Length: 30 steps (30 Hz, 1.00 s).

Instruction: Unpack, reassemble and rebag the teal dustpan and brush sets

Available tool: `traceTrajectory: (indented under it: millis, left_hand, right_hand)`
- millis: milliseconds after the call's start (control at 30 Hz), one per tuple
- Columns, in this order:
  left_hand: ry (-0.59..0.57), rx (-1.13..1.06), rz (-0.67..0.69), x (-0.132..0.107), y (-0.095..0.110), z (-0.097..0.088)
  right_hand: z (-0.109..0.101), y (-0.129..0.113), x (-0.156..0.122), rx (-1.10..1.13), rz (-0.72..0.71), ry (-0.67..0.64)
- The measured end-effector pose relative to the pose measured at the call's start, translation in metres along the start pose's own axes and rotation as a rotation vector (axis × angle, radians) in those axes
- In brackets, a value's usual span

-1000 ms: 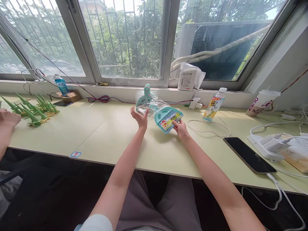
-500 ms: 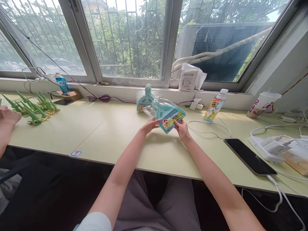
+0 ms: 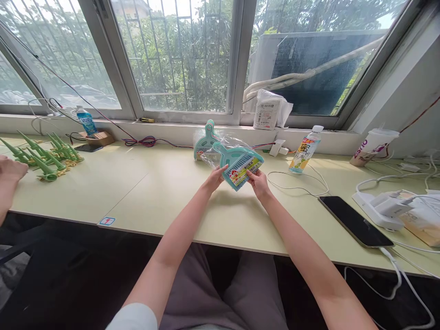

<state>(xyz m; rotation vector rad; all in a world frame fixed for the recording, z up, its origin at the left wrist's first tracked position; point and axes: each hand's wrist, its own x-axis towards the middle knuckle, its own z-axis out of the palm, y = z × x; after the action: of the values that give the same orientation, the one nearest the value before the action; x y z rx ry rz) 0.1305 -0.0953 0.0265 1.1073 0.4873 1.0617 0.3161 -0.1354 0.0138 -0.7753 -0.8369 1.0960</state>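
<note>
A small teal brush (image 3: pixel 237 163) with a colourful label and blue bristles hangs a little above the pale green table (image 3: pixel 137 192), partly in a clear plastic wrapper (image 3: pixel 213 153). My left hand (image 3: pixel 215 178) grips its left edge and my right hand (image 3: pixel 257 181) pinches its lower right edge by the label. Behind it, a matching teal dustpan (image 3: pixel 206 142) stands against the window ledge, partly inside the clear wrapper.
Another person's hand (image 3: pixel 10 169) rests at the far left beside a pile of green plastic spikes (image 3: pixel 44 156). A drink bottle (image 3: pixel 304 151), a black phone (image 3: pixel 355 222), white chargers with cables (image 3: pixel 381 208), a cup (image 3: pixel 373 146) and a white packet (image 3: pixel 268 110) lie to the right.
My left hand came off the wrapper near the dustpan and took hold of the brush's left edge. The brush has been lifted slightly and drawn out of the wrapper toward me.
</note>
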Motion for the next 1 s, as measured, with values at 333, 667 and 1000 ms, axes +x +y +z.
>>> traceTrajectory:
  millis: [333, 667, 1000]
  left_hand:
    - [-0.046, 0.108, -0.060, -0.004, -0.015, 0.022]
    - [0.180, 0.195, 0.073, 0.000, -0.028, 0.032]
    - [0.206, 0.401, 0.333, -0.002, -0.026, 0.039]
  right_hand:
    - [-0.001, 0.001, 0.001, 0.017, -0.025, 0.093]
    - [0.000, 0.004, 0.000, 0.008, -0.059, 0.167]
    - [0.004, 0.001, -0.001, 0.062, -0.089, 0.177]
